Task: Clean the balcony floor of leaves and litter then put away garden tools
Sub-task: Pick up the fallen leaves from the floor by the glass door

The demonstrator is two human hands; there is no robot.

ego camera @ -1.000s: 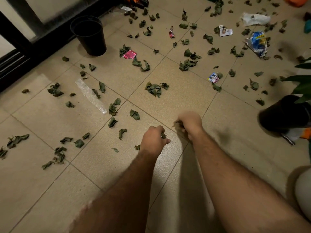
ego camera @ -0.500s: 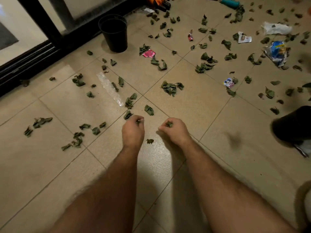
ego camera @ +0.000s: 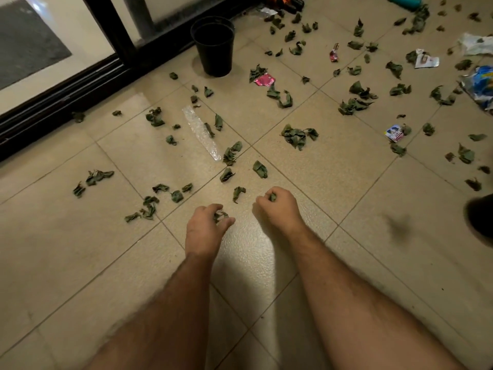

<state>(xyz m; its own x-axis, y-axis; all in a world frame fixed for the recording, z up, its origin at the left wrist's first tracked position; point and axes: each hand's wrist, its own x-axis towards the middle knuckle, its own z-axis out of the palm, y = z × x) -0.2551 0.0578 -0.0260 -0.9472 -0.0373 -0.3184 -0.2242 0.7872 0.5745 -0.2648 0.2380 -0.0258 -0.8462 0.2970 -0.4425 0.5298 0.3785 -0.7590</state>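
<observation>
- Holding crumpled leaves in both fists, you have little spare room: your left hand [ego camera: 204, 227] curls round a small green wad [ego camera: 220, 216] that shows between thumb and fingers, and your right hand [ego camera: 278, 208] pinches a leaf [ego camera: 272, 196] at its knuckles.
- Reaching for another piece means loosening those fingers, and I judge the wad in your left hand likely to spill, since part of it already pokes out.
- The nearest loose leaf [ego camera: 238, 193] lies between your hands at about twelve o'clock; dry, curled leaves like it probably crumble if squeezed, leaving bits on the tile floor [ego camera: 346, 182].
- The clear plastic strip [ego camera: 201, 132] at eleven o'clock is nearly see-through against the tiles, so it is easy to overlook.
- The black pot [ego camera: 213, 45] stands well apart at twelve o'clock by the door frame; if that is where the leaves go, a long carry with full fists risks dropping some.
- Wrappers, a pink one [ego camera: 264, 80] at twelve and a blue bag [ego camera: 480, 84] at two o'clock, are mixed with leaves, and most of the floor is uncleared.
- The tools at the top edge are too cropped to judge.
</observation>
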